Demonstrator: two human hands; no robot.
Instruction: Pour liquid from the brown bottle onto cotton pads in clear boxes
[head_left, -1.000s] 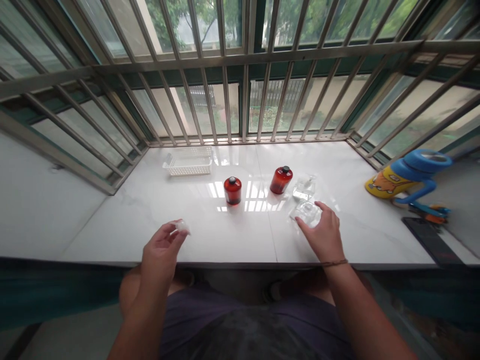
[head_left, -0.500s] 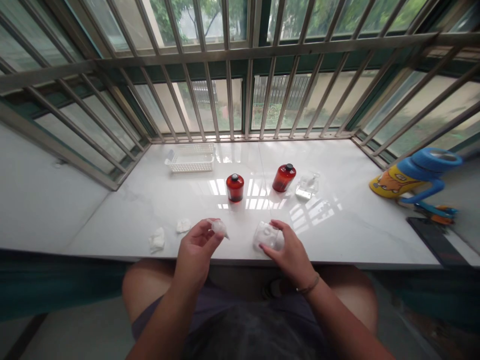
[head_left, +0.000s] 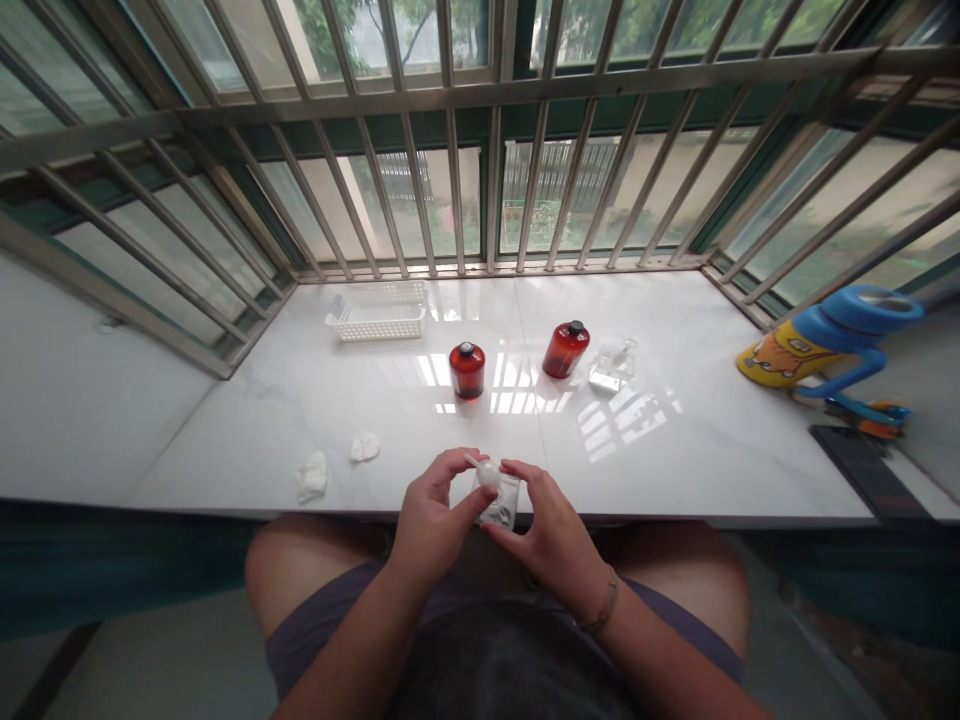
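My left hand [head_left: 442,505] pinches a small, rounded, translucent white piece with a thin pointed end [head_left: 488,474] between thumb and fingers. Just right of it, my right hand [head_left: 551,510] grips a squat clear container [head_left: 504,503] by its sides, thumb below and fingers above. The white piece is held over the container's top; I cannot tell whether they touch. Beyond the hands stand a red bottle with a dark cap [head_left: 467,371] and a second red bottle [head_left: 566,350]. A clear glass-like item [head_left: 612,366] lies beside the second bottle.
Two crumpled white tissues [head_left: 311,477] [head_left: 365,447] lie to the left. A white plastic basket [head_left: 379,312] sits at the back left. A blue and yellow flask [head_left: 817,340] and a dark phone [head_left: 862,478] are at the right. Metal bars line the window behind.
My left hand has moved right with the white piece, and my right hand has moved left with the clear container. They now meet near the table's front edge.
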